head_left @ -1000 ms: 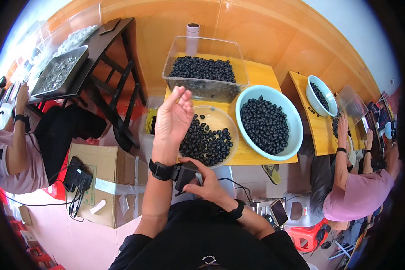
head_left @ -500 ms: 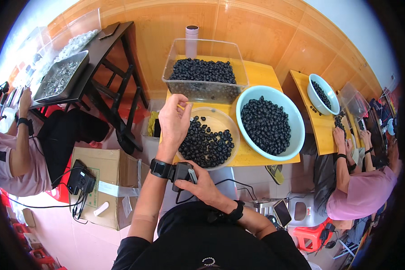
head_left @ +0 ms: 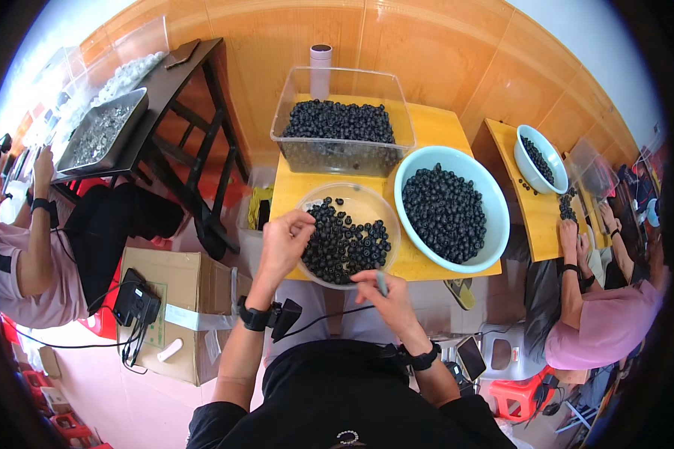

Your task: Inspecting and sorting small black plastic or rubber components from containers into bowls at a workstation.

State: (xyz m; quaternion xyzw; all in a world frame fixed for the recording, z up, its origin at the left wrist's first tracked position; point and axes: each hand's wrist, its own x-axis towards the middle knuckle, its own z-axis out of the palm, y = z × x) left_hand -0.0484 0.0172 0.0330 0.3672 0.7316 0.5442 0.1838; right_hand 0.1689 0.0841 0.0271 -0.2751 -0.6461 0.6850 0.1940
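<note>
A shallow clear bowl (head_left: 367, 200) half full of small round black pieces (head_left: 344, 243) stands at the near edge of a yellow table (head_left: 292, 183). My left hand (head_left: 283, 243) rests on the bowl's left rim, fingers pinched at the pieces there. My right hand (head_left: 386, 299) is at the bowl's near rim and grips a thin grey pen-like tool (head_left: 381, 283). A black band with a small device (head_left: 271, 317) is on my left wrist, a cable running from it.
A large light-blue bowl (head_left: 494, 232) and a clear tub (head_left: 342, 153) hold more black pieces. A cardboard box (head_left: 183, 310) sits at lower left, a dark metal rack (head_left: 180, 120) beyond it. Other people sit left (head_left: 30, 262) and right (head_left: 606, 329).
My left hand came down from an open, raised pose to the bowl's left rim. My right hand left the left wrist device and moved to the bowl's near rim with the tool.
</note>
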